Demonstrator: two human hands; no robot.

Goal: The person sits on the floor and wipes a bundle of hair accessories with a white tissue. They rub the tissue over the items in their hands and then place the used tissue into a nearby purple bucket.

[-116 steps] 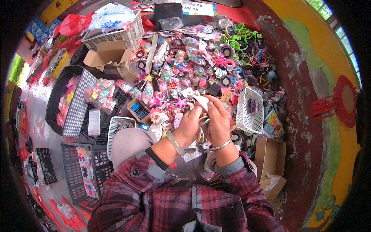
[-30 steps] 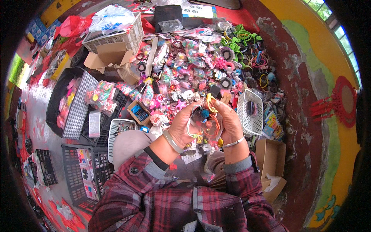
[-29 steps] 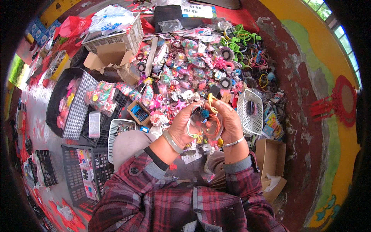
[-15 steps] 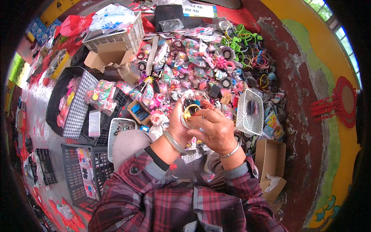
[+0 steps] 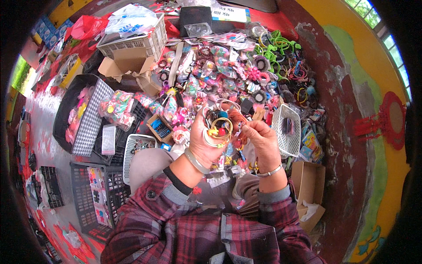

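My left hand [image 5: 203, 145] is raised in front of me and grips a bunch of small rings and hair ties [image 5: 218, 125], white, yellow and dark, with little coloured charms. My right hand [image 5: 262, 140] is beside it, its fingers pinching an orange and pink piece at the right side of the bunch. Both hands hover above a dense spread of colourful hair accessories [image 5: 228, 70] laid out on the ground. A pale bangle sits on my left wrist and a thin metal one on my right. My sleeves are red plaid.
A small white mesh basket [image 5: 285, 132] stands just right of my hands, another white basket [image 5: 132, 152] at left. An open cardboard box [image 5: 310, 198] lies at lower right. Black crates [image 5: 94, 200], a white crate [image 5: 134, 39] and a torn box [image 5: 127, 70] are on the left.
My hands have drawn the bunch closer and turned it; the right hand shifted from covering the bunch to pinching its right side. Earlier both hands held a small white item lower down.
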